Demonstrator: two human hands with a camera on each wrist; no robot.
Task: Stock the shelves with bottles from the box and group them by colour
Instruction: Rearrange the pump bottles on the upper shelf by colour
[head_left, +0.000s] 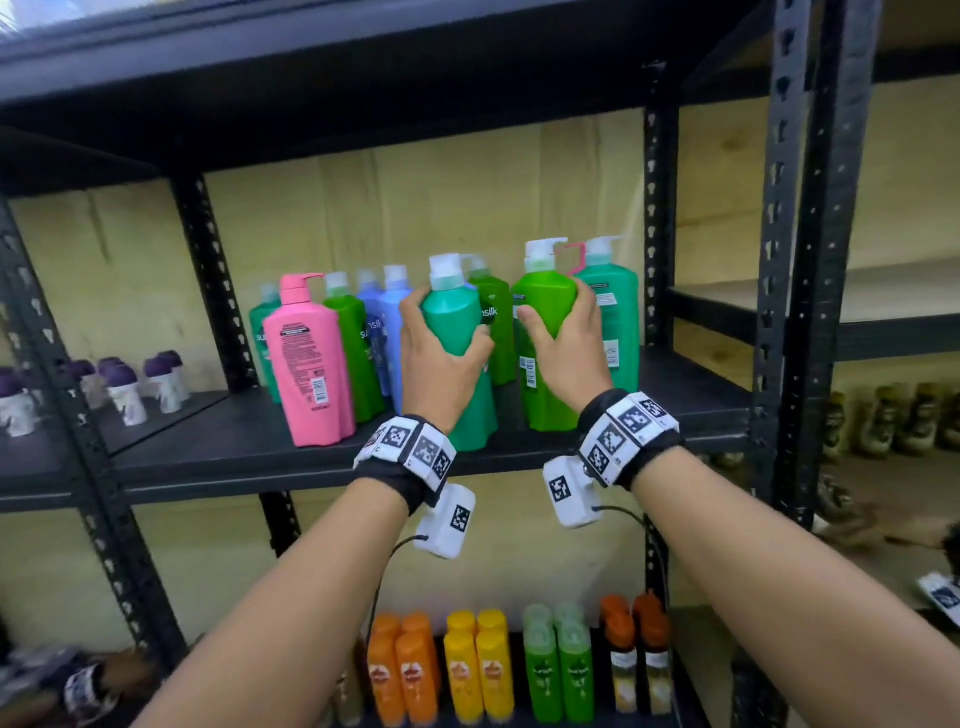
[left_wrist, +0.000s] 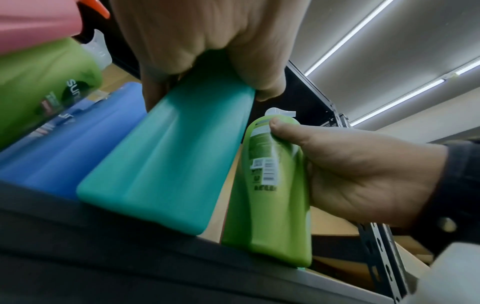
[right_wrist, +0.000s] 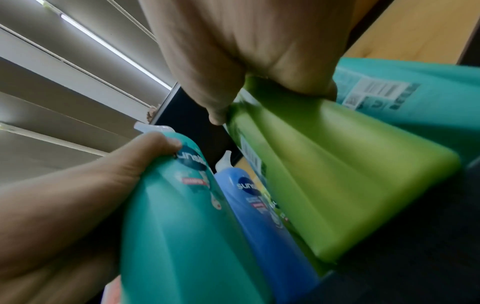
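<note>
While gripped, teal bottle (head_left: 457, 332) upright | lime bottle (head_left: 545, 338) upright, pumps up

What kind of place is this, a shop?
Probably a shop stockroom or a mock store: black metal shelving carries rows of shampoo bottles, smaller orange and yellow bottles stand below, and strip lights line the ceiling.

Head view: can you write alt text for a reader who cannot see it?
Two hands each grip a pump bottle on a black shelf: the left hand a teal bottle, the right hand a lime-green bottle, among pink, blue and green bottles.
</note>
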